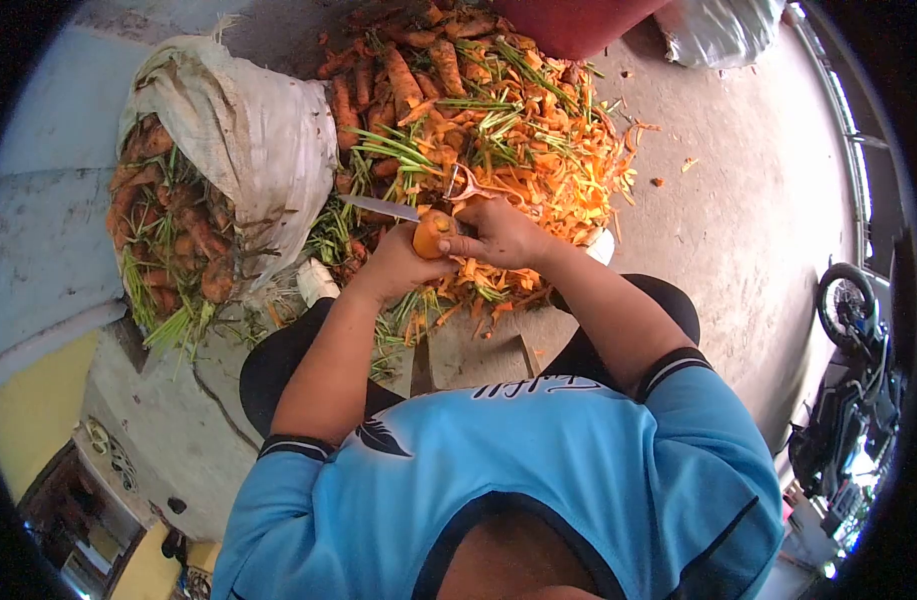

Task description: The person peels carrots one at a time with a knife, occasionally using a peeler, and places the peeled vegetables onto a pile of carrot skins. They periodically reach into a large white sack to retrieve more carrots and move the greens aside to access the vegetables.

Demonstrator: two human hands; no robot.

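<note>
My left hand (403, 268) is closed around an orange carrot (433, 234), its end facing up between my hands. The thumb of my right hand (500, 235) presses against the carrot's side. A knife (380, 207) points left from behind the carrot, its blade bare and its handle hidden, in line with my right fist. From the top of that same hand a peeler (466, 184) sticks out over the peelings. Just beyond both hands lies a large heap of unpeeled carrots (403, 85), green stalks (393, 152) and orange peelings (568, 155).
A white sack (278, 130) of soil-covered carrots (183, 215) stands at the left. At the top are a red container (568, 20) and a silvery-white bag (723, 30). Concrete floor (738, 190) stretches right, toward a parked motorcycle (848, 390).
</note>
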